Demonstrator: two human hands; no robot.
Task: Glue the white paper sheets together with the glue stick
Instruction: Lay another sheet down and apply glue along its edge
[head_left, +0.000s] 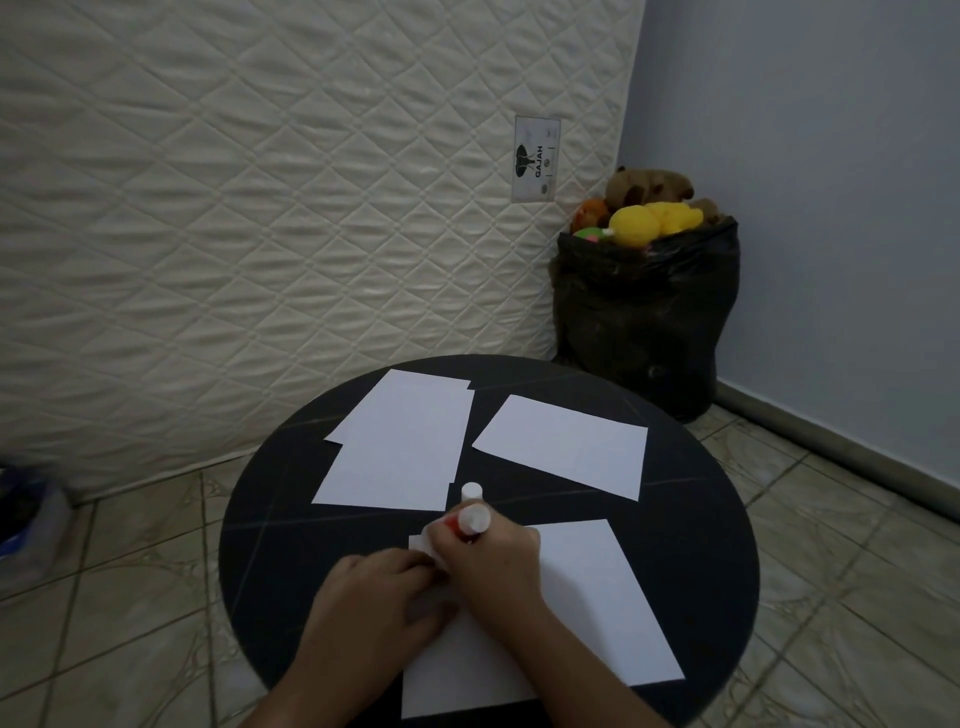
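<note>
A round black table carries several white paper sheets. The nearest sheet lies under both hands. My right hand grips a red glue stick, tilted, its lower end hidden at the sheet's top left corner. My left hand presses flat on that sheet beside the right hand. A white cap stands upright just beyond the stick. Farther back lie overlapping sheets on the left and a single sheet on the right.
A quilted mattress leans against the wall behind the table. A black bag filled with plush toys sits in the back right corner. Tiled floor surrounds the table, and a dark object lies at the far left.
</note>
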